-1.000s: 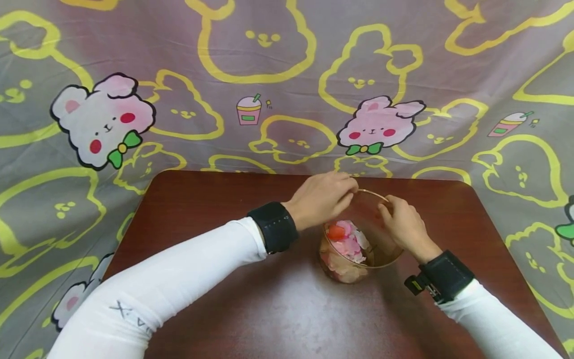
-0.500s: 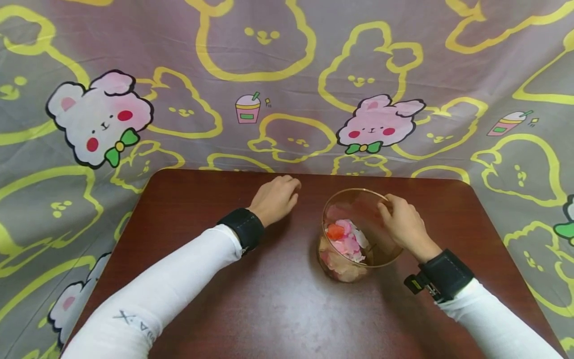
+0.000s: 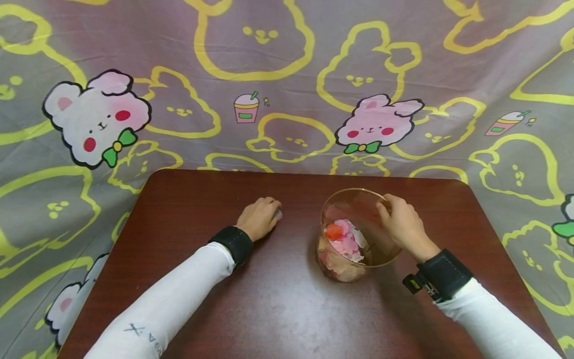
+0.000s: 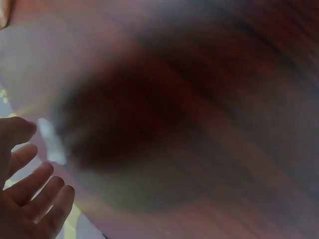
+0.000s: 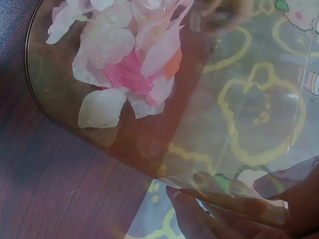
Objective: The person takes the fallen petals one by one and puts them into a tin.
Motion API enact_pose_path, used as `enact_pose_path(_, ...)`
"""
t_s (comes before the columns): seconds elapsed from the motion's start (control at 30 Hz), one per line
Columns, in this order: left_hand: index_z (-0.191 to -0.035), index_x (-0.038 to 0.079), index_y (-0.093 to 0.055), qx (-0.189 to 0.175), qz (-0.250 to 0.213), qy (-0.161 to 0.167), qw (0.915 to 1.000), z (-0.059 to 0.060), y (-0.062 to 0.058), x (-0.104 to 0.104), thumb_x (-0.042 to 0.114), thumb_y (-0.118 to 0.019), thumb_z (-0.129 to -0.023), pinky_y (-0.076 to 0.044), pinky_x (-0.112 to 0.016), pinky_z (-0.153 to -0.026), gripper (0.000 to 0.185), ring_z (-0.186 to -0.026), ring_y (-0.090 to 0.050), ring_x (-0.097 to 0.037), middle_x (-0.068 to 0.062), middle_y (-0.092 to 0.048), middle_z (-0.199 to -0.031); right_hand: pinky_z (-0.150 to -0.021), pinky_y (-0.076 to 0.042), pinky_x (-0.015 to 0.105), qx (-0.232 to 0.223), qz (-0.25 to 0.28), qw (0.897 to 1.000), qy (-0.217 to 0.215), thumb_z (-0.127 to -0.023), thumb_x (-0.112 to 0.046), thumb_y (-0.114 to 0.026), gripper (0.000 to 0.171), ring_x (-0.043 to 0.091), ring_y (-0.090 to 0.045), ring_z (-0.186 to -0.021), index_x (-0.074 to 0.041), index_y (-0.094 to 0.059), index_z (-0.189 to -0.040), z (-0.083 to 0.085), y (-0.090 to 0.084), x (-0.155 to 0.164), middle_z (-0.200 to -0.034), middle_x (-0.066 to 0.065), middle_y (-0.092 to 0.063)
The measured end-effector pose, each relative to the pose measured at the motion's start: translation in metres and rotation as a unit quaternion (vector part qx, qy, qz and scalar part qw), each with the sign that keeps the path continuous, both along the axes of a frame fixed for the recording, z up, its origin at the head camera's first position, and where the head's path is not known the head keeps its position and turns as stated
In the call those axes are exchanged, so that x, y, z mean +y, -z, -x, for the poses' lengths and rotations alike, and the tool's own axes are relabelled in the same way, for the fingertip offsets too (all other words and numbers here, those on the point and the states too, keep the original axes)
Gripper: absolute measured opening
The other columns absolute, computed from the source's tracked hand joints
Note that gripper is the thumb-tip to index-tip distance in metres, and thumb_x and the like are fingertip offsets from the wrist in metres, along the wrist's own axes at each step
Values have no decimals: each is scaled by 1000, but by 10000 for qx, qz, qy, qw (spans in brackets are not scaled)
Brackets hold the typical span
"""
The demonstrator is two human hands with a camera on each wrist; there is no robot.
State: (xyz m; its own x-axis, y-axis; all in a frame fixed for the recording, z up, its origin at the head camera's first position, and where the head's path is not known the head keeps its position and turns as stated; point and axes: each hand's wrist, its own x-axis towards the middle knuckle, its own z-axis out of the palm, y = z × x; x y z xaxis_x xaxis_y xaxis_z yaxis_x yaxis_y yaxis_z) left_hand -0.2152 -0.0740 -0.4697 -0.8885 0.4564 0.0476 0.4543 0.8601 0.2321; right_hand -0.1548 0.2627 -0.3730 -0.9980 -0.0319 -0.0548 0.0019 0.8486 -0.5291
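A clear amber bowl [image 3: 327, 212] stands on the right half of the table, with pink, white and orange petals [image 3: 347, 239] inside. My right hand [image 3: 405, 224] pinches its rim on the right side; in the right wrist view the thumb [image 5: 286, 181] lies on one side of the wall and the fingers [image 5: 192, 211] on the other. Left of the bowl, low over the table, is my left hand [image 3: 259, 218]. Its fingers [image 4: 37, 184] are loosely bent and spread apart in the left wrist view. A pale petal-like piece [image 4: 52, 142] appears just beyond the fingertips, blurred; contact is unclear.
The dark brown wooden table [image 3: 269, 299] has rounded far corners and a glossy reflection near its front. A grey-purple curtain [image 3: 291, 50] printed with rabbits hangs right behind its far edge and along both sides.
My left hand has moved from the bowl's far rim to the left, then nearer. A pale piece now shows at its fingertips. The right hand and bowl have stayed put.
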Motion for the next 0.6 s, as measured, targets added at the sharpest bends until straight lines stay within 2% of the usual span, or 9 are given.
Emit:
enact_pose_path(0.13, -118, 6, -69, 154, 193, -10, 9997, -3, 7, -1, 19, -65, -98, -57, -45, -87, 25, -108, -65, -32, -14, -68, -119, -54, -37, 31, -34, -22, 10000, -1, -106, -20, -49, 28, 21, -52, -64, 2, -62, -117, 0, -1, 0, -109, 23, -72)
enact_pose_path(0.4, -105, 7, -72, 236, 127, -139, 9995, -5, 10, 0, 11, -68, -94, -58, -44, -78, 12, -95, -66, -32, -12, -68, -104, -51, -35, 32, -65, 38, 10000, -20, -106, -21, -49, 30, 20, -50, -60, 3, -61, -120, 0, -1, 0, -112, 25, -71)
enact_pose_path(0.6, -95, 9, -71, 194, 85, -250, 9995, -4, 15, -1, 6, -65, -94, -58, -44, -73, 7, -88, -68, -31, -10, -69, -91, -49, -34, 32, -80, 55, 10000, -9, -106, -21, -49, 29, 20, -47, -58, 2, -61, -119, -1, -1, 0, -113, 26, -70)
